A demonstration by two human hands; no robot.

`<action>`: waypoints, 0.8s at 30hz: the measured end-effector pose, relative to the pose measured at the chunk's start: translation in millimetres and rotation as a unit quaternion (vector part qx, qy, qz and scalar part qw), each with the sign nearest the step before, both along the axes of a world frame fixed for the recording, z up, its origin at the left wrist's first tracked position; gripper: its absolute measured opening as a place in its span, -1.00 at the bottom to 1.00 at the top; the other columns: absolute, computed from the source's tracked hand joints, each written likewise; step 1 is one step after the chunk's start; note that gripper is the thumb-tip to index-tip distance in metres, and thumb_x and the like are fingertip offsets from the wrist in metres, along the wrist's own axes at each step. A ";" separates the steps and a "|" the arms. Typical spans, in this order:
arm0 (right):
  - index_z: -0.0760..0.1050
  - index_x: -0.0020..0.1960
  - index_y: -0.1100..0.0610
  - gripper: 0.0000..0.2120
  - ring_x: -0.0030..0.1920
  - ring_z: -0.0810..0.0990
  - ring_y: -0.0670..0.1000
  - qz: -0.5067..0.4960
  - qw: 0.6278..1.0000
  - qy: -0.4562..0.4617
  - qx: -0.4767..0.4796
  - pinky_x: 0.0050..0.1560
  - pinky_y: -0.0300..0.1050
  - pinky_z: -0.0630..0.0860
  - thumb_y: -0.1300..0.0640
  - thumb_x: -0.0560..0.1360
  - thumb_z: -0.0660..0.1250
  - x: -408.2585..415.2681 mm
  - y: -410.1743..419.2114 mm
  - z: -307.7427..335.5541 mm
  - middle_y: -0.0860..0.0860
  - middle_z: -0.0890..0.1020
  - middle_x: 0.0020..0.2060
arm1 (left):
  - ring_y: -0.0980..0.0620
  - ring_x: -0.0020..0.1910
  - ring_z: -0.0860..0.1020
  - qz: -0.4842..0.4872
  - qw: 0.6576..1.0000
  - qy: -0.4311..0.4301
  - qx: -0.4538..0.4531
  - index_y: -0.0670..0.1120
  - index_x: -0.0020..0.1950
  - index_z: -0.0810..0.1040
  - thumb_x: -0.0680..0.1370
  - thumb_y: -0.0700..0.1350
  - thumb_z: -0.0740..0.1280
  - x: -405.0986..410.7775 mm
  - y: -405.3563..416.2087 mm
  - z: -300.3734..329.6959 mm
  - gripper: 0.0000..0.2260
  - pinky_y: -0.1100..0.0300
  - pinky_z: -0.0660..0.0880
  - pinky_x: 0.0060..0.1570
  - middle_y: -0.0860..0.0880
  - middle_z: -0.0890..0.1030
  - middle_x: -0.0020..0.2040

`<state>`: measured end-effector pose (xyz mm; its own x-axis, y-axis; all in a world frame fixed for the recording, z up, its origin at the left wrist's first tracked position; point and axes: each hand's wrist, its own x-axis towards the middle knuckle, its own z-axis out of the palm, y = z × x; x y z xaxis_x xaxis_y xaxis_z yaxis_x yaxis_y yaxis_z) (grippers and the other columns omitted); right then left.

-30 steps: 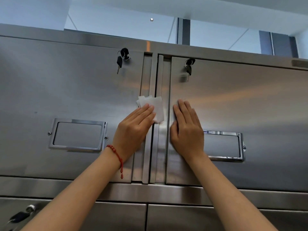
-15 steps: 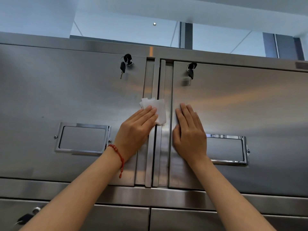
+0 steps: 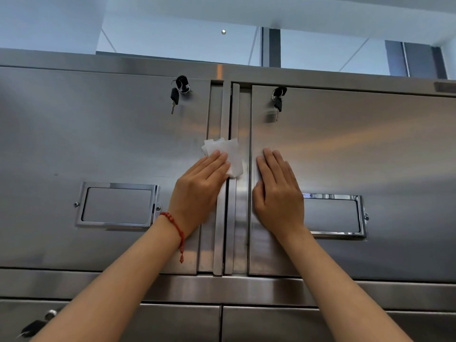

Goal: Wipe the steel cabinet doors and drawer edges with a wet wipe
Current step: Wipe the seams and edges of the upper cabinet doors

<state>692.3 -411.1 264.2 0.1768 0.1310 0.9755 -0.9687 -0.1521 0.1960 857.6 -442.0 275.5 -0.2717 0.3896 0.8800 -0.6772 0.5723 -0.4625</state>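
Overhead, the steel cabinet fills nearly the whole view, its brushed front divided into two upper doors with a lower row of drawers beneath a horizontal rail. Both doors are closed, so whatever the cabinet holds cannot be seen. The left door and the right door meet at a pair of vertical edge strips in the middle. Each door carries a chromed label frame with no card visible in it: one on the left, one on the right, partly hidden by the wrist. The left hand lies flat with fingers straight and together, pressing the white wet wipe against the inner edge of the left door and onto the centre strips; the folded wipe sticks out above and to the right of the fingertips. The right hand rests flat on the right door's inner edge, fingers straight and close together, holding nothing. A red bead bracelet circles the left wrist. Keys hang from the lock on the left door and the lock on the right door; another key shows at a lower-left drawer.
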 end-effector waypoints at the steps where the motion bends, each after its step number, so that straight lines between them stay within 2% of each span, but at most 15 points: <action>1: 0.43 0.30 0.34 -0.58 0.37 0.36 0.22 0.000 1.000 0.000 0.000 0.33 0.18 0.34 0.29 0.45 0.23 0.1 0.0 0.1 0.25 0.43 0.32 | -0.26 0.07 0.58 0.000 1.000 -0.001 0.005 -0.35 0.04 0.61 0.35 -0.34 0.49 -0.9 0.3 -2.8 -0.72 -0.17 0.54 0.00 -0.31 0.60 0.06; 13: 0.43 0.31 0.33 -0.57 0.38 0.36 0.21 -0.004 1.000 -0.001 0.001 0.35 0.17 0.34 0.28 0.45 0.23 -0.9 -1.5 0.7 0.24 0.43 0.33 | -0.27 0.04 0.59 -0.008 1.000 0.019 0.013 -0.35 0.02 0.61 0.34 -0.35 0.50 -6.0 4.2 8.2 -0.72 -0.18 0.52 0.02 -0.32 0.61 0.04; 24: 0.44 0.31 0.32 -0.57 0.37 0.36 0.20 -0.007 1.000 -0.001 -0.009 0.36 0.13 0.31 0.28 0.45 0.22 -1.1 -2.0 0.4 0.23 0.43 0.33 | -0.28 0.06 0.58 0.004 1.000 0.003 0.008 -0.34 0.02 0.62 0.37 -0.34 0.48 -2.0 4.9 24.3 -0.75 -0.19 0.51 0.03 -0.31 0.61 0.05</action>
